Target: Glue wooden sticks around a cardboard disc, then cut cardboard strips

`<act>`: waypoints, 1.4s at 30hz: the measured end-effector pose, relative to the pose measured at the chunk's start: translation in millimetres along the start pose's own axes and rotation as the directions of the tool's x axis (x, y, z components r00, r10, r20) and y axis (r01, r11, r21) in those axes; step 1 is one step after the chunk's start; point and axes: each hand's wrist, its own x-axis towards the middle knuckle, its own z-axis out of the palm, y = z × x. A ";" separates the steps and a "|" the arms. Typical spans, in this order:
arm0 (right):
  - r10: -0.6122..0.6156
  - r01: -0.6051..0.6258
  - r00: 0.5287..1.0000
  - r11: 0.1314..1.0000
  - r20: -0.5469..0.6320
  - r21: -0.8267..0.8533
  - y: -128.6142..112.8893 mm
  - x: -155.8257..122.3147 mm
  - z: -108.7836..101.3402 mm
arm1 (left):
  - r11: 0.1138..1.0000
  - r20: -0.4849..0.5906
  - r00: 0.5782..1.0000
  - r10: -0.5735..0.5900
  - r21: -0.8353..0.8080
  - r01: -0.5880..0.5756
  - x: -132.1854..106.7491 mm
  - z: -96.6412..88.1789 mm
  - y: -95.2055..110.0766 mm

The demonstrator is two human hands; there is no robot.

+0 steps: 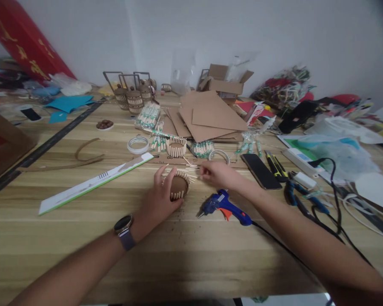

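- At the bottom of the frame both my forearms are cut off by the edge. A watch (124,225) sits on the left wrist.
- In the centre, my left hand (158,199) wraps the stick basket (179,187), which stands on the worktop (83,238). The fingers are clamped on its far-left wall and the thumb is at the near rim. The hand hides the basket's left side.
- Just below and right of the basket lies a blue glue gun (225,207). Its cord runs toward the lower right under my right forearm.
- My right hand (217,173) is just right of the basket, fingers pinched together at some loose sticks (191,168). It is blurred, and I cannot tell whether a stick is between them.
- A white-green ruler (95,182) slants at centre left, and a dark phone (261,171) lies flat at centre right.
- Farther up are a second basket (176,146), a tape roll (138,144) and cardboard sheets (210,117). The clutter in the upper right is too jumbled to name.
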 end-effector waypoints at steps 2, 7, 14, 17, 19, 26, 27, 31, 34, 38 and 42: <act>-0.069 0.069 0.998 0.997 -0.005 0.017 -10.1 16.8 5.9 | 1.000 -0.001 1.000 0.000 0.007 0.000 -0.2 -0.3 0.6; -0.149 0.148 0.988 0.989 0.045 0.014 -17.8 37.7 11.3 | 1.000 -0.002 1.000 0.018 0.004 -0.018 -0.3 0.8 -1.0; -0.171 0.172 0.977 0.985 0.130 0.006 -16.0 31.9 11.3 | 0.999 -0.006 0.999 0.050 0.021 -0.049 -0.4 2.0 -3.7; -0.181 0.180 0.978 0.984 0.104 0.019 -10.7 23.9 10.2 | 0.998 0.003 0.999 0.044 0.035 -0.044 -0.5 1.6 -3.0; -0.187 0.186 0.980 0.982 0.063 0.030 -5.2 18.6 5.9 | 0.998 0.008 0.999 0.037 0.042 -0.038 -0.4 1.7 -2.8; -0.192 0.192 0.981 0.972 -0.017 0.132 -3.6 -3.4 -25.3 | 1.000 0.020 1.000 0.017 0.019 -0.017 0.4 1.3 -2.3; -0.214 0.215 0.977 0.961 -0.026 0.176 -7.7 -7.5 -28.5 | 1.000 0.027 1.000 0.009 0.017 -0.009 0.5 1.1 -2.0; -0.346 0.350 0.935 0.872 -0.074 0.343 -29.0 -19.7 -31.7 | 1.000 0.034 0.999 -0.014 0.011 0.013 0.8 1.0 -1.2; -0.361 0.360 0.930 0.845 -0.075 0.395 -40.2 -21.7 -27.1 | 1.000 0.039 0.999 -0.012 0.004 0.012 1.1 1.0 -1.5; -0.327 0.327 0.943 0.887 -0.055 0.325 -44.0 -18.6 -22.3 | 1.000 0.046 0.999 -0.009 -0.012 0.010 1.8 0.3 -1.4; -0.398 0.390 0.917 0.890 -0.012 0.237 -42.8 -14.1 -22.2 | 1.000 0.043 0.999 -0.009 -0.025 0.010 2.0 -0.3 -0.8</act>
